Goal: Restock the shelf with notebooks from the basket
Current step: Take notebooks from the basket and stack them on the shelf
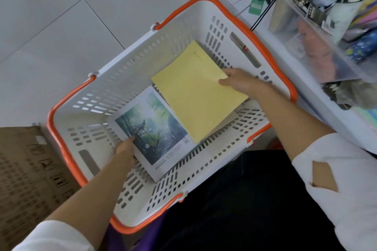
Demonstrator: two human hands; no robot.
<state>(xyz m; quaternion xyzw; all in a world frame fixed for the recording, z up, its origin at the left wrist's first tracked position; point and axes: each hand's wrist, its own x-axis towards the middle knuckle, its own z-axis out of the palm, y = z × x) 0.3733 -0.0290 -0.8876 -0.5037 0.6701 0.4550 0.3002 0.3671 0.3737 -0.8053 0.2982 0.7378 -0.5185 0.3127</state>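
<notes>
1. Looking down from head height, a white plastic basket (114, 87) with orange handles is seen on a pale tiled floor (61, 16), just beside a white shop shelf (306, 98) on the right.
2. Two notebooks are seen inside the basket. A plain yellow notebook (195, 96) lies toward the far right. A notebook with a painted landscape cover (151, 128) lies nearer and to the left. The yellow one overlaps one corner of the landscape one.
3. The yellow notebook is pinched at its right edge by the right hand (238, 82). The thumb (224, 82) is laid on the cover and the other fingers are hidden underneath. The notebook appears tilted, as if raised on that side.
4. The landscape notebook is gripped at its near left corner by the left hand (124, 146). The thumb (128, 139) is pressed on the cover and the fingers are tucked below it.
5. The step in hand is judged to be the pick-up, with one notebook taken in each hand. Neither has yet left the basket.
6. For the next move, both notebooks would need to be lifted clear of the basket's walls and carried right to the shelf. A clear plastic bin (318, 43) and mixed goods are seen there, but no free place for notebooks can be made out. Since each notebook is held only at an edge, sagging or slipping is a risk.
7. A brown cardboard box (26, 169) is seen at the lower left, beside the basket.
</notes>
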